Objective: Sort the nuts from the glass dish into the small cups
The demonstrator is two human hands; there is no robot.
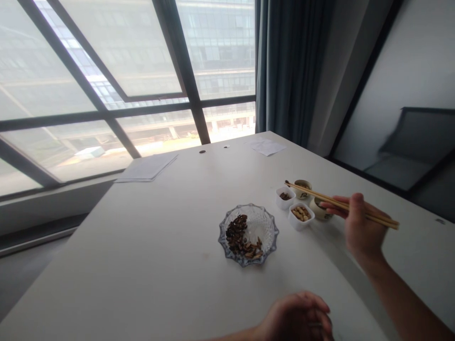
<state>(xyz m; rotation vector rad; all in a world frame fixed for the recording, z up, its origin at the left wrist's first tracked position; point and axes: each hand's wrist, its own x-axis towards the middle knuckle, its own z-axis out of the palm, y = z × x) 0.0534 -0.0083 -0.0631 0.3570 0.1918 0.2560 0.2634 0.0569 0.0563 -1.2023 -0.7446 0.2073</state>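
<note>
We log right hand fingers clamped on chopsticks, likely extending reach over the clustered small containers; left hand fingers curl, grip unclear.

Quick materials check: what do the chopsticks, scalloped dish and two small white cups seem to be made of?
Chopsticks: probably bamboo or wood, from the yellow-tan colour.
Scalloped dish: likely glossy pressed glass, being see-through with a patterned surface; clear plastic is possible.
White cups: perhaps plastic, smooth and slightly translucent with rounded corners; glazed ceramic can't be excluded.
</note>
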